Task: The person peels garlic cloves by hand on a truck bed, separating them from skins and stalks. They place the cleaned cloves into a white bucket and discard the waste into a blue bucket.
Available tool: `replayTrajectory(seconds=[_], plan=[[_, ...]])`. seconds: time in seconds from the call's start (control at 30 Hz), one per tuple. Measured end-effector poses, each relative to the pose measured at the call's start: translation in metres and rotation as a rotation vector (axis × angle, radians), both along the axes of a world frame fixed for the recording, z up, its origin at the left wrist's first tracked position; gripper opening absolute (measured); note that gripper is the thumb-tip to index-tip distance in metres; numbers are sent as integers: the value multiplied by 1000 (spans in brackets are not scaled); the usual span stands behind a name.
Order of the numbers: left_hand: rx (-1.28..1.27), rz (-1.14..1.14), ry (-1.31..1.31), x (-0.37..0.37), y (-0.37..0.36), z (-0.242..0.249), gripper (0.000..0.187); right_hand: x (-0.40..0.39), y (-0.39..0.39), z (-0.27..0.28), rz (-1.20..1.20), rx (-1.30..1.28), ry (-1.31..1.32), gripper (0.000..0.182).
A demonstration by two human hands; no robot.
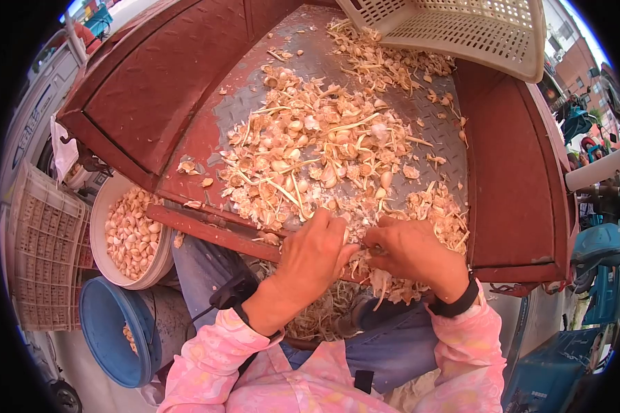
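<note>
My left hand (310,249) and my right hand (415,253) meet at the front edge of a red metal cart bed, fingertips nearly touching. Thumb and fingers of the left are pinched around a pale garlic clove that shows only in part. My right fingers are closed too, and what they hold is hidden. Just beyond the hands lies a heap of garlic cloves, dry stalks and papery skins (310,144). More loose skins (437,213) are piled beside my right hand, some hanging over the edge.
A white bucket (100,230) of garlic cloves (131,234) stands at the left, above a tilted blue bucket (89,330) with a few cloves inside. Plastic crates (45,255) stand at far left. A beige perforated basket (461,27) leans over the back right. Red side walls (165,82) flank the bed.
</note>
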State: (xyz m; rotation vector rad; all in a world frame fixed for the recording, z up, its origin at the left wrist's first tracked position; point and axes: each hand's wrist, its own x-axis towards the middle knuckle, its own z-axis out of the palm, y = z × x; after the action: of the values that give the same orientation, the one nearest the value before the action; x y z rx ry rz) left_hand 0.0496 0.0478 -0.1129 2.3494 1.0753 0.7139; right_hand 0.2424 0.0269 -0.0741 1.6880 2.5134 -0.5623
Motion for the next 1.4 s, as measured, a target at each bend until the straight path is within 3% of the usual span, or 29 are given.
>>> replayTrajectory(seconds=[0.1, 0.3, 0.4, 0.5, 0.6, 0.7, 0.8, 0.9, 1.0, 1.13, 1.23, 1.4], plan=[[46, -19, 193, 21, 6, -16, 16, 5, 4, -1, -14, 12, 24, 17], [97, 1, 147, 10, 2, -17, 12, 8, 15, -19, -20, 162, 245, 15], [2, -9, -227, 8, 7, -31, 17, 2, 16, -22, 1, 120, 326, 14], [-226, 36, -362, 7, 7, -36, 21, -3, 16, -24, -6, 86, 350, 12], [-105, 42, -362, 8, 5, -41, 20, -6, 19, -31, -54, 73, 353, 12], [197, 36, -166, 12, 4, -33, 18, -6, 22, -40, -97, 70, 357, 13], [177, 71, -168, 12, 4, -33, 20, -6, 23, -36, -130, 40, 447, 13], [-306, 135, -472, 8, 0, -37, 22, -8, 22, -20, -111, 26, 518, 13], [-744, 162, -947, 5, -5, -38, 19, -12, 21, -20, -48, 91, 574, 12], [-972, 227, -1011, 5, -12, -19, 21, -17, 21, -22, -24, 163, 610, 14], [-1161, 89, -1203, -2, -6, -18, 21, -20, 17, -16, -25, 173, 560, 17], [-1301, 22, -1233, -12, 3, -18, 20, -25, 9, -7, 72, 259, 270, 21]])
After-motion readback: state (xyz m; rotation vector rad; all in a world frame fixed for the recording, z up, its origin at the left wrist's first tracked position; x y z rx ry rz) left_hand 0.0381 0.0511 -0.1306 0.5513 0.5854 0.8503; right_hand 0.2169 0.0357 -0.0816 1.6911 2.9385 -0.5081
